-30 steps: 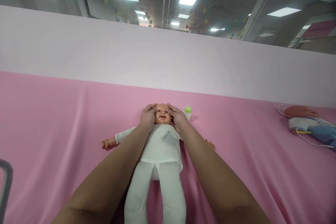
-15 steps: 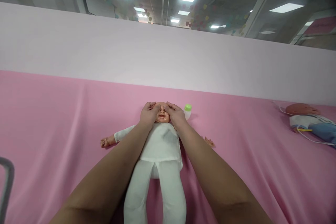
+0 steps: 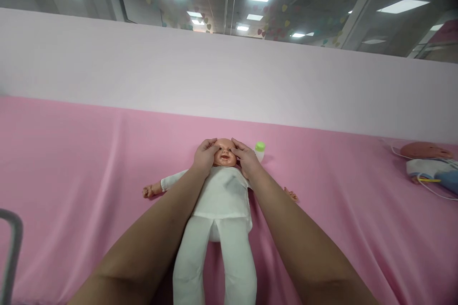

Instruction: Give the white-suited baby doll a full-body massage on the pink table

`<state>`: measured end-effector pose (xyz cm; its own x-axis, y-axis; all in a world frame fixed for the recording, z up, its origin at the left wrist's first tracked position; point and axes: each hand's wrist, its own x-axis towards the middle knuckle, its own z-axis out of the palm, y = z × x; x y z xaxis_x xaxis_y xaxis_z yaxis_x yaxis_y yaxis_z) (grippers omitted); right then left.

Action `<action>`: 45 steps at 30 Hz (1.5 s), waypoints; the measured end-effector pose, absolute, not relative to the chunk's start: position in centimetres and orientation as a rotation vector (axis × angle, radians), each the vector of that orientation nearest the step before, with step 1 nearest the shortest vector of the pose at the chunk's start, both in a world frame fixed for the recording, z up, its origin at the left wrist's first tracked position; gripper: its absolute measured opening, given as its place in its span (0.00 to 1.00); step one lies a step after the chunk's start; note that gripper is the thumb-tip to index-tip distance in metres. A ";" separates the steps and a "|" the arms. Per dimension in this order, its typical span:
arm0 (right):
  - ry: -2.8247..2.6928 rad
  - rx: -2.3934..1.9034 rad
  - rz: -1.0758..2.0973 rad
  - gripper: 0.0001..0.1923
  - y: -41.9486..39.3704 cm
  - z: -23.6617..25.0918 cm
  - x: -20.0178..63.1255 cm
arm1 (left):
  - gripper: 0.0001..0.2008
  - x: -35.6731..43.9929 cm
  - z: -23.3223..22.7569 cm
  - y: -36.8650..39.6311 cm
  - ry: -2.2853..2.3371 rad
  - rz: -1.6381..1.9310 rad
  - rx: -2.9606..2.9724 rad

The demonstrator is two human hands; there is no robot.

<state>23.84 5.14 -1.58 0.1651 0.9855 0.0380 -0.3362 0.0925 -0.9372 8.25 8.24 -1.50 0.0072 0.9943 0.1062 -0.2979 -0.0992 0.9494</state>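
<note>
A baby doll (image 3: 222,193) in a white top and trousers lies on its back, its head pointing away from me and its arms spread. My left hand (image 3: 205,156) cups the left side of the doll's head, the thumb resting by the eye. On the opposite side, my right hand (image 3: 247,157) holds the head the same way, its thumb at the cheek near the other eye. Between the thumbs show the doll's forehead, nose and open mouth. My forearms cover parts of its sleeves. Just right of my right hand stands a small white bottle with a green cap (image 3: 260,147).
Pink cloth (image 3: 89,167) covers the surface beneath the doll. A second doll (image 3: 425,150) in white and blue lies at the far right with a white cord. A grey bar (image 3: 13,243) curves up at the lower left. A white wall and windows stand behind.
Both thumbs have slid outward from beside the doll's nose toward the sides of its face, uncovering more of the eyes. The view has shifted slightly.
</note>
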 end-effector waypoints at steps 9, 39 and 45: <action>-0.923 -0.985 1.113 0.35 5.1 -1.2 23.4 | 0.27 8.1 -1.8 8.5 1.143 1.360 1.231; -0.908 -1.077 1.060 0.35 5.0 -0.6 22.3 | 0.23 8.4 -1.5 8.5 1.221 1.310 1.280; -0.824 -1.097 0.998 0.20 6.0 -1.6 22.3 | 0.14 8.7 -1.6 9.1 1.148 1.352 1.140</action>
<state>22.32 6.01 -1.65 0.3447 0.9372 0.0537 -0.2304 0.1399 -0.9630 8.68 9.12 -1.60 -0.0701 0.9959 0.0565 -0.1061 -0.0638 0.9923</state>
